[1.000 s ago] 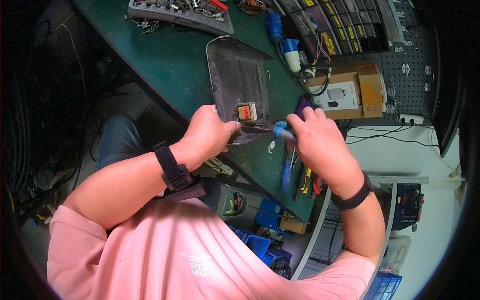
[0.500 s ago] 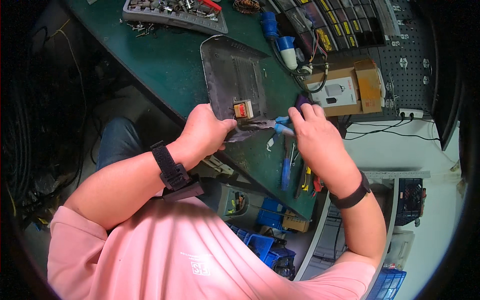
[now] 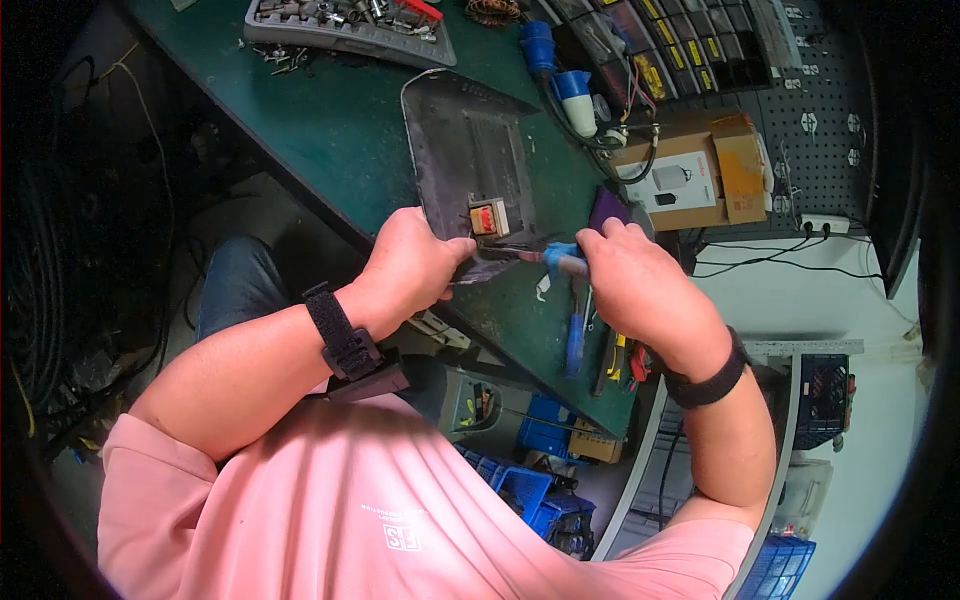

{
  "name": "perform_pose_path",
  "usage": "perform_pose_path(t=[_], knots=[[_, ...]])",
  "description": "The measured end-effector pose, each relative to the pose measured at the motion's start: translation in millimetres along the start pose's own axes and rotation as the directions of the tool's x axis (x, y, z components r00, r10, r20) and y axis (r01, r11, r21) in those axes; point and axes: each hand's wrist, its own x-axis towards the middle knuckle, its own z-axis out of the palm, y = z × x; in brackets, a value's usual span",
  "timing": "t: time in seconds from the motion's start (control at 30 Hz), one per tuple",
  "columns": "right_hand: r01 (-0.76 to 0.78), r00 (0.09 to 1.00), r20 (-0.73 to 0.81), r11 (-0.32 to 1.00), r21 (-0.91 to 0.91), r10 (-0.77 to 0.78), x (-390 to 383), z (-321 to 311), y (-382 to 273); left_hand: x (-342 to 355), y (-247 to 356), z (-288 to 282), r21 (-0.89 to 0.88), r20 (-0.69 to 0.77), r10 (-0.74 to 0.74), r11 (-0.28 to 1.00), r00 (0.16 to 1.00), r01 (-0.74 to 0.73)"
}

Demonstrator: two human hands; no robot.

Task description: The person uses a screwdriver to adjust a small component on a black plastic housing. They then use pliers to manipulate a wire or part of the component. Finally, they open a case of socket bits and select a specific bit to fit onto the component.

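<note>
A dark grey metal panel [image 3: 462, 150] lies on the green workbench [image 3: 340, 120], with a small orange and yellow transformer [image 3: 489, 216] mounted near its close end. My left hand [image 3: 410, 265] grips the panel's near edge, just below the transformer. My right hand [image 3: 635, 285] holds pliers with light blue handles [image 3: 560, 258]; their jaws point left toward the panel edge beside the transformer. Both wrists wear black bands.
A grey tray of tools [image 3: 345, 25] sits at the bench's far side. Blue and white plugs [image 3: 572, 92] with cables lie right of the panel, beside a cardboard box [image 3: 690, 165]. More hand tools [image 3: 600, 345] lie under my right hand. Blue bins [image 3: 535, 480] stand below the bench.
The panel and both hands sit slightly lower in view. The plier jaws have drawn closer to the panel edge by the transformer. Grips are unchanged.
</note>
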Motion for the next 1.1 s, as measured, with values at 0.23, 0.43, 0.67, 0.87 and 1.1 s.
perform_pose_path(t=[0.23,0.43,0.67,0.87,1.1], knots=[[-0.041,0.999,-0.017,0.988,-0.146,0.039,1,-6,-12,-1,3,0,0.007,-0.006,-0.017,1.000,1.000,0.018],[0.104,0.850,-0.404,0.858,-0.502,-0.339,14,8,8,-3,5,-1,-0.010,-0.007,-0.001,1.000,1.000,0.001],[0.040,0.905,-0.388,0.943,-0.330,-0.174,6,12,9,-4,7,0,-0.004,-0.018,-0.001,1.000,1.000,0.001],[0.074,0.980,-0.187,0.997,-0.010,-0.075,-13,14,12,-3,1,3,0.012,-0.027,0.009,1.000,1.000,-0.008],[0.030,1.000,0.003,0.994,0.104,-0.030,-12,0,26,-2,-13,15,0.024,-0.143,0.194,0.981,0.971,-0.193]])
